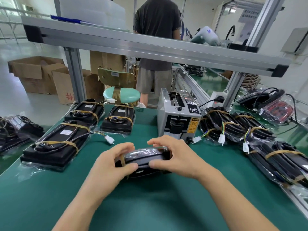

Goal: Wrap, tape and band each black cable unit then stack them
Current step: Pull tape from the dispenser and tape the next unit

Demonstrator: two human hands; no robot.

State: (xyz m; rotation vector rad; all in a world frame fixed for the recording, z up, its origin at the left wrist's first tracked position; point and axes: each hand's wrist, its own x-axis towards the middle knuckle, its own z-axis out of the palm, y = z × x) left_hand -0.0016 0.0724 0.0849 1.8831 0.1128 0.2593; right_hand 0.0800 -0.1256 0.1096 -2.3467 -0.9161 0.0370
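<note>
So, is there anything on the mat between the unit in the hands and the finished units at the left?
Nothing visible blocks it. Both hands, left and right, grip the cable unit. Between it and the banded units lies bare green mat; only a white connector lies near that path.

Single head view, close, angled forward-down over green bench (150, 205).

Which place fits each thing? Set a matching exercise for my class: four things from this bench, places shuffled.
Things:
1. tape dispenser
2. stool
3. cardboard boxes
4. cable unit

Places:
A. on the floor, far left
B. between both hands
C. on the green mat, behind the hands
D. beyond the bench's far edge

Pairs: 1-C, 2-D, 3-A, 4-B
</note>
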